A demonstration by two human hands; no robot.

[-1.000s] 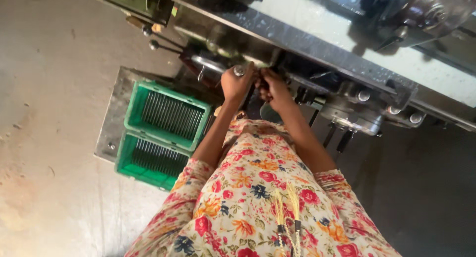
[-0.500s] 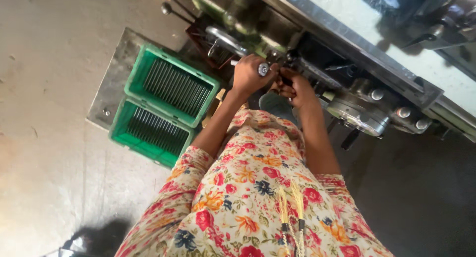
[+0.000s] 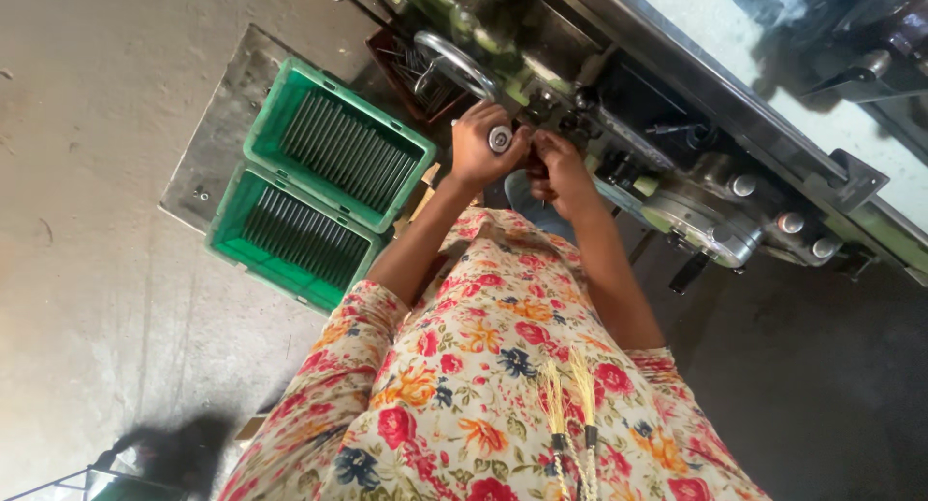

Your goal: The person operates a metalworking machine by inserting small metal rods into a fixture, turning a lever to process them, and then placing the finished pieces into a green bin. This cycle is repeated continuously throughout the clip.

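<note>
Beside green crates, left hand fists a shiny round-ended metal rod; right hand's grip unclear.

Green crates on concrete floor

Head cam looks steeply down, tilted, fairly close over machine and floor.

The two crates were bright green, filled with rows of grey metal rods. The garment was cream with red, orange and navy flowers. The machine was dull green and dark steel, and the floor was pale grey.
</note>
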